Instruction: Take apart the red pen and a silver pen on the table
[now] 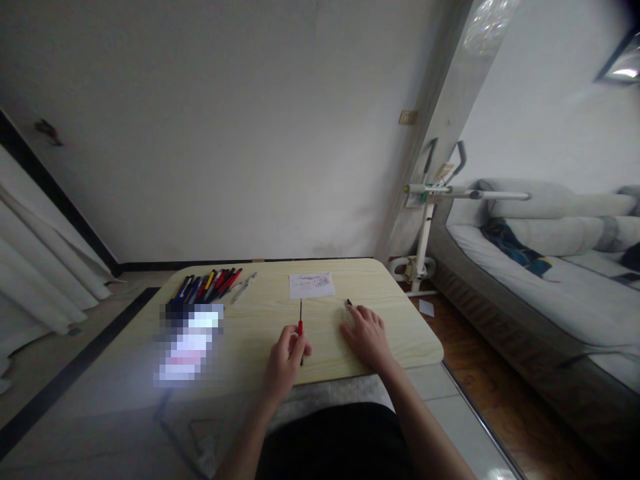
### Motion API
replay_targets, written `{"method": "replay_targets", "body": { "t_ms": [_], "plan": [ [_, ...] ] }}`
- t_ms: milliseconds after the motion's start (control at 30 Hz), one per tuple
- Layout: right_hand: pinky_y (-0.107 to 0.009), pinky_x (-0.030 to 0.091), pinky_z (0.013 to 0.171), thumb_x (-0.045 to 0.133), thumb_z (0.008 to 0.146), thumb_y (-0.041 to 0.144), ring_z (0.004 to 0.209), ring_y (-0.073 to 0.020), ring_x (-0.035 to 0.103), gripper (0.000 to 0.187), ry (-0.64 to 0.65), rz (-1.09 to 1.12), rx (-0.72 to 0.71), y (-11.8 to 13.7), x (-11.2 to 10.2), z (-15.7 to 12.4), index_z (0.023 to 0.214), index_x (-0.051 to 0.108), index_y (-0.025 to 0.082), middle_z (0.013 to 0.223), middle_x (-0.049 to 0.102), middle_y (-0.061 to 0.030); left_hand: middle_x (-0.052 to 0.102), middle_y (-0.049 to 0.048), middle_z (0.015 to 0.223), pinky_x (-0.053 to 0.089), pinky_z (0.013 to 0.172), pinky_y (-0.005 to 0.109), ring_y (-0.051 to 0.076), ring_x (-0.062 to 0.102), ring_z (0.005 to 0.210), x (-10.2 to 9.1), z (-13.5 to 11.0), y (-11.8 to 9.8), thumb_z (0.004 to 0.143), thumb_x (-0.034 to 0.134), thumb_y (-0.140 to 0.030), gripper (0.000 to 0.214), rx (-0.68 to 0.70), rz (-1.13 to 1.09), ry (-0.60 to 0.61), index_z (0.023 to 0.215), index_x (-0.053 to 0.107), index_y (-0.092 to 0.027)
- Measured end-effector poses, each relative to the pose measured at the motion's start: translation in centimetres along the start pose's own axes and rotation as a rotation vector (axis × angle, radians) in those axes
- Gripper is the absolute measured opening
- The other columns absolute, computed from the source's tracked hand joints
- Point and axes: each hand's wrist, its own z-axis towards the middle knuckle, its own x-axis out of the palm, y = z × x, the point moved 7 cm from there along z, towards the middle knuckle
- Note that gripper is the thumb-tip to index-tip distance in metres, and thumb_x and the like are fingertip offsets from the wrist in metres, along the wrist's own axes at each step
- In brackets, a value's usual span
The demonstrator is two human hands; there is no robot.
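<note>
- Left hand (287,357) is closed, thumb and fingers pinching a slim red-and-black tool (301,327) above the near edge of the table (405,327), about midway along it.
- The slim tool points away from the person, its thin dark shaft running toward the far edge, its black rear end showing below the fingers.
- Right hand (369,333) lies palm down, half open with the fingers slightly bent, between the middle of the table and its near right corner. A small dark-tipped object (349,303) pokes out just beyond its fingertips; I cannot tell whether the hand grips it.
- Just past the tip of the shaft, near the middle of the far edge, lies a white printed paper (311,285) with a square code on its right part.
- A row of pens (207,283) in black, blue, red and yellow lies side by side near the far left corner, with a silvery slim instrument (244,288) slanting beside them, on the side toward the paper.
- On the left part of the table, nearer the person than the pens, is a bright rectangle (187,347), pixelated beyond reading.
- Beyond the far edge rises a pale wall (250,133); past the right edge stand a white exercise machine (424,233) and a light grey sofa (475,247); a white curtain (30,253) hangs to the left.
</note>
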Motion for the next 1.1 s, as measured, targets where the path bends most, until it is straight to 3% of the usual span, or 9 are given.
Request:
{"method": "replay_targets", "body": {
  "t_ms": [200, 700, 867, 1100],
  "plan": [
    [-0.042, 0.025, 0.093, 0.046, 0.080, 0.048, 0.114, -0.0275, 0.037, 0.053, -0.005, -0.046, -0.021, 0.4, 0.1, 0.3, 0.126, 0.041, 0.021, 0.123, 0.045, -0.0116, 0.059, -0.0015, 0.064, 0.043, 0.062, 0.026, 0.013, 0.057, 0.061, 0.2, 0.0, 0.0, 0.085, 0.041, -0.035, 0.017, 0.008, 0.009, 0.025, 0.093, 0.045, -0.020],
    [-0.035, 0.034, 0.089, 0.049, 0.082, 0.030, 0.101, -0.0213, 0.049, 0.020, -0.069, 0.103, -0.067, 0.4, -1.0, -0.4, 0.098, 0.060, 0.024, 0.107, 0.054, -0.0067, 0.059, -0.0014, 0.063, 0.044, 0.061, 0.025, 0.013, 0.058, 0.061, 0.2, 0.0, 0.2, 0.084, 0.042, -0.035, 0.017, 0.006, 0.002, 0.021, 0.091, 0.046, -0.020],
    [-0.036, 0.035, 0.090, 0.052, 0.081, 0.030, 0.103, -0.0222, 0.048, 0.023, -0.086, 0.130, -0.073, 0.2, -0.8, -0.5, 0.101, 0.060, 0.024, 0.113, 0.051, -0.0078, 0.059, -0.0016, 0.063, 0.044, 0.060, 0.025, 0.013, 0.058, 0.060, 0.2, 0.0, 0.0, 0.083, 0.043, -0.036, 0.018, -0.002, 0.000, 0.012, 0.089, 0.047, -0.020],
    [-0.038, 0.032, 0.095, 0.053, 0.080, 0.023, 0.113, -0.0233, 0.040, 0.023, -0.054, 0.143, -0.243, 1.9, -1.0, -1.0, 0.101, 0.063, 0.023, 0.117, 0.052, -0.0080, 0.059, -0.0016, 0.062, 0.044, 0.060, 0.025, 0.014, 0.058, 0.060, 0.1, -0.1, -0.2, 0.083, 0.043, -0.037, 0.019, -0.007, 0.013, 0.004, 0.089, 0.047, -0.020]
  ]
}}
